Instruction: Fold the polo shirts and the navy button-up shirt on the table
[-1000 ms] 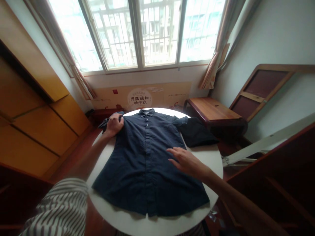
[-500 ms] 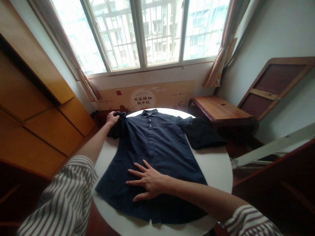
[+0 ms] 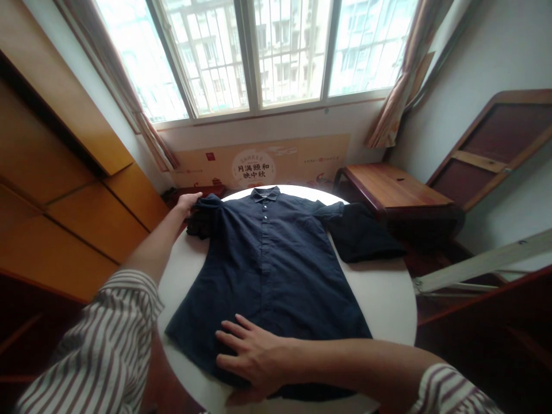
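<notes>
A dark navy button-up shirt (image 3: 280, 259) lies spread front side up across a round white table (image 3: 388, 299), its collar at the far edge. At the shirt's left sleeve, as I see it, my left hand (image 3: 190, 201) is closed on the dark sleeve cloth (image 3: 209, 204). My right hand (image 3: 254, 356) rests palm down near the shirt's lower hem, fingers spread, with nothing held. The other sleeve (image 3: 362, 233) lies out to the right, over the table's edge. Dark cloth bunches beneath the left sleeve.
Wooden cabinets (image 3: 86, 213) stand on the left. Behind the table are a printed banner (image 3: 302, 161) and a barred window. A low wooden table (image 3: 397, 187) sits at the back right, near a leaning wooden panel (image 3: 495, 149) and a pale metal bar (image 3: 483, 264).
My right hand has slid down the shirt towards the near hem. My left hand has moved slightly outward to the left, stretching the sleeve. The view has shifted a little.
</notes>
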The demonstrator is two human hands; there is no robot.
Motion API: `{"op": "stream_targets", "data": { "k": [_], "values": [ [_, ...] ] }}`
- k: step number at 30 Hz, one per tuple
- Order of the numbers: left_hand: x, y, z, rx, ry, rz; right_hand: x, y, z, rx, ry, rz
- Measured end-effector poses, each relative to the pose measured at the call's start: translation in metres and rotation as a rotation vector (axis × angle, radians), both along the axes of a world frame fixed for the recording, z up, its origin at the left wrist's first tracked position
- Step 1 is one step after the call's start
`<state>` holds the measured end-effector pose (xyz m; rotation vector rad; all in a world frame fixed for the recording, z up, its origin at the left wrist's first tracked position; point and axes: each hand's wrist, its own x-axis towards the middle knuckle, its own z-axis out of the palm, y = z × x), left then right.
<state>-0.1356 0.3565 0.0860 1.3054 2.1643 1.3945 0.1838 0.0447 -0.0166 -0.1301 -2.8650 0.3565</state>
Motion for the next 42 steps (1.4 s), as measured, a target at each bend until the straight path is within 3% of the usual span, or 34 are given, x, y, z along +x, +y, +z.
{"op": "stream_targets", "data": {
  "k": [8,14,17,21,23,27,30,33,35,42],
  "values": [
    [-0.007,0.014,-0.007,0.125,-0.01,0.017,-0.003,0.0,-0.011,0.086,0.026,0.15],
    [-0.015,0.002,-0.021,0.032,0.028,0.01,-0.002,-0.001,-0.01,0.094,0.034,0.192],
    [-0.014,-0.005,-0.017,0.013,0.107,-0.014,-0.001,-0.002,-0.007,0.089,0.027,0.175],
    [0.011,-0.019,-0.005,0.087,0.282,-0.067,-0.001,-0.005,-0.005,0.1,0.028,0.157],
    [0.041,-0.033,-0.007,0.158,0.458,-0.197,-0.002,-0.006,-0.006,0.114,0.038,0.148],
    [0.12,-0.074,-0.037,0.2,0.764,-0.637,-0.003,-0.006,-0.011,0.163,0.052,0.185],
    [0.165,-0.098,-0.073,0.037,0.873,-0.858,-0.003,-0.005,-0.013,0.177,0.048,0.246],
    [0.18,-0.105,-0.103,-0.198,0.911,-0.896,-0.004,-0.004,-0.014,0.16,0.051,0.238],
    [0.179,-0.105,-0.115,-0.274,0.902,-0.872,-0.004,-0.004,-0.014,0.123,0.06,0.23],
    [0.173,-0.107,-0.123,-0.243,0.888,-0.839,-0.008,-0.001,0.001,-0.173,0.148,0.202]
  ]
}}
